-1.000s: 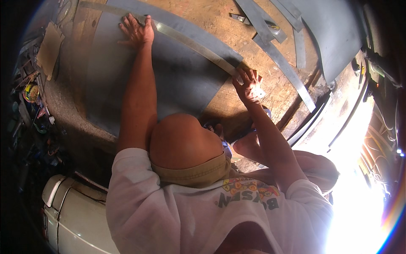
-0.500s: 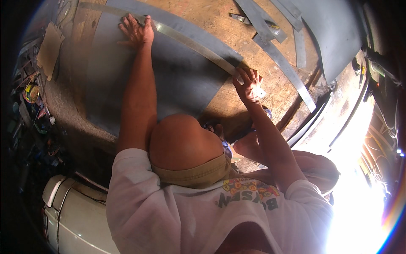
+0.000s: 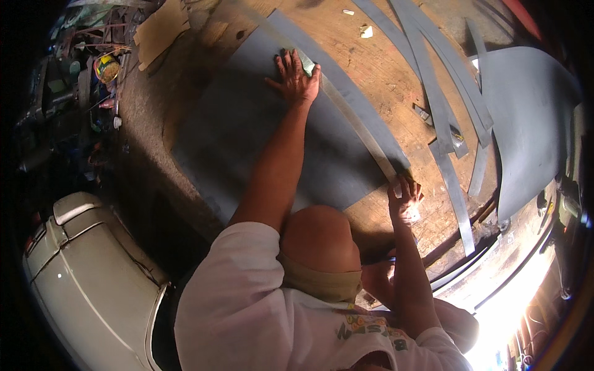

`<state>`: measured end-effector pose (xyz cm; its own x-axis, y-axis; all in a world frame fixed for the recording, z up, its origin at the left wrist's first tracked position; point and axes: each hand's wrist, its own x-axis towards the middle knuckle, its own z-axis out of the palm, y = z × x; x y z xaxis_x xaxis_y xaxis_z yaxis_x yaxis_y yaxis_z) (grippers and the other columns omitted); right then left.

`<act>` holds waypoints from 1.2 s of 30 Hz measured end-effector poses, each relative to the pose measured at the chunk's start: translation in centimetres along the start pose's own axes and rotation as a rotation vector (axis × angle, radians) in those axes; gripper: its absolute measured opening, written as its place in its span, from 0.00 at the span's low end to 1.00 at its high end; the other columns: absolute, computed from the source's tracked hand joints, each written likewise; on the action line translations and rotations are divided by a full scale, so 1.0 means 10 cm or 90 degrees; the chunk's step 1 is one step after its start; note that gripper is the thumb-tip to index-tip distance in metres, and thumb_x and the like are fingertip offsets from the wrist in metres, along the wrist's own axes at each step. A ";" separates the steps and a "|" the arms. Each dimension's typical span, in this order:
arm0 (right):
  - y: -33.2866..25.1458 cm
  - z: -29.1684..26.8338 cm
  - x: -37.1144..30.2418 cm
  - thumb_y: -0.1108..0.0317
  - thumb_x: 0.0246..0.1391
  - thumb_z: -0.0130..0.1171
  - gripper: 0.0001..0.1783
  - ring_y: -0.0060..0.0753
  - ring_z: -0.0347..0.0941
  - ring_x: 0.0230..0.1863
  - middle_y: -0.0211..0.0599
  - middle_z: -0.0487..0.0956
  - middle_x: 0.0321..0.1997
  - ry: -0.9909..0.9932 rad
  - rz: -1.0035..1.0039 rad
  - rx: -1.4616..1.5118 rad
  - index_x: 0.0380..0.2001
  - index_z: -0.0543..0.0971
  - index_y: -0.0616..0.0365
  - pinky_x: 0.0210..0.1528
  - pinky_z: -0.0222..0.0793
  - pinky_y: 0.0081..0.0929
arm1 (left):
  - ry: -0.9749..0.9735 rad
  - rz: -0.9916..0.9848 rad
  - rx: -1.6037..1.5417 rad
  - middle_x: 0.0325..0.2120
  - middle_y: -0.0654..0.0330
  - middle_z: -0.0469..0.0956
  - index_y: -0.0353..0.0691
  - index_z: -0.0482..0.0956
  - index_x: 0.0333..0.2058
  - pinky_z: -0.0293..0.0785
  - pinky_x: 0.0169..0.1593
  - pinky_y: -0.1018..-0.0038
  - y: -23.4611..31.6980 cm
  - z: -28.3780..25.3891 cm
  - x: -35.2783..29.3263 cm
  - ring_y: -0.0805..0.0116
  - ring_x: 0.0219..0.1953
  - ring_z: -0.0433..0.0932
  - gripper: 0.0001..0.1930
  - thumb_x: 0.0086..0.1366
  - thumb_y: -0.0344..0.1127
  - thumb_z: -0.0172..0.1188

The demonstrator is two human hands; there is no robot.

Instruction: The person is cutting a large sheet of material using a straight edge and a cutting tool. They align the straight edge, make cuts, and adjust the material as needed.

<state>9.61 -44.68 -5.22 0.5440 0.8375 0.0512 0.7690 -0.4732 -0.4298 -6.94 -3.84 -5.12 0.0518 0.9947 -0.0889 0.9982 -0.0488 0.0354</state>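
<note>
A large dark grey sheet (image 3: 241,117) lies flat on a worn brown wooden board (image 3: 352,55). Across it, near its far right edge, runs a long narrow metal straightedge (image 3: 356,122). My left hand (image 3: 297,80) presses down on the sheet and the straightedge, fingers spread and thumb over the metal strip. At the strip's near right end, by a corner of the sheet, my right hand (image 3: 405,198) has its fingers bent round the end. Strong light and shadow hide part of those fingertips.
Long grey offcut strips (image 3: 455,207) lie to the right, beside a small tool (image 3: 424,114) and a larger curved grey sheet (image 3: 526,123). Cardboard (image 3: 161,31) and jumbled scrap are at the left. A cream-coloured body panel (image 3: 105,297) stands at the lower left.
The view has turned, so the sheet and both hands appear farther right and lower. Both hands stay at about the same places on the straightedge.
</note>
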 end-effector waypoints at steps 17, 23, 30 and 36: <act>-0.08 -0.08 0.07 0.57 0.46 0.73 0.26 0.43 0.74 0.56 0.31 0.81 0.55 -0.009 0.006 0.034 0.51 0.83 0.44 0.58 0.63 0.49 | 0.084 0.036 -0.053 0.78 0.68 0.43 0.56 0.47 0.76 0.31 0.70 0.23 -0.05 0.27 0.11 0.60 0.80 0.36 0.46 0.68 0.73 0.46; -0.10 -0.08 0.07 0.56 0.44 0.74 0.26 0.41 0.74 0.55 0.28 0.81 0.53 -0.029 0.024 0.001 0.50 0.84 0.42 0.54 0.64 0.47 | 0.075 0.037 -0.077 0.78 0.66 0.44 0.55 0.49 0.76 0.31 0.70 0.22 -0.20 0.28 0.13 0.59 0.79 0.38 0.45 0.68 0.72 0.46; -0.06 -0.10 0.06 0.55 0.46 0.73 0.24 0.39 0.74 0.55 0.26 0.81 0.53 -0.023 0.027 0.013 0.50 0.84 0.42 0.55 0.64 0.47 | 0.059 0.040 -0.027 0.77 0.69 0.44 0.56 0.49 0.76 0.32 0.70 0.23 -0.06 0.20 0.10 0.59 0.79 0.40 0.44 0.70 0.72 0.44; -0.13 -0.16 0.06 0.54 0.46 0.73 0.25 0.42 0.74 0.57 0.31 0.81 0.53 -0.040 0.009 0.024 0.50 0.85 0.44 0.56 0.64 0.48 | 0.110 0.022 0.032 0.78 0.69 0.43 0.57 0.47 0.76 0.34 0.71 0.24 -0.25 0.36 0.02 0.60 0.80 0.38 0.45 0.69 0.74 0.42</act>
<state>9.51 -43.97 -3.18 0.5313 0.8471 -0.0107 0.7480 -0.4750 -0.4635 -9.30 -3.82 -8.80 0.0847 0.9929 0.0839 0.9964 -0.0837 -0.0149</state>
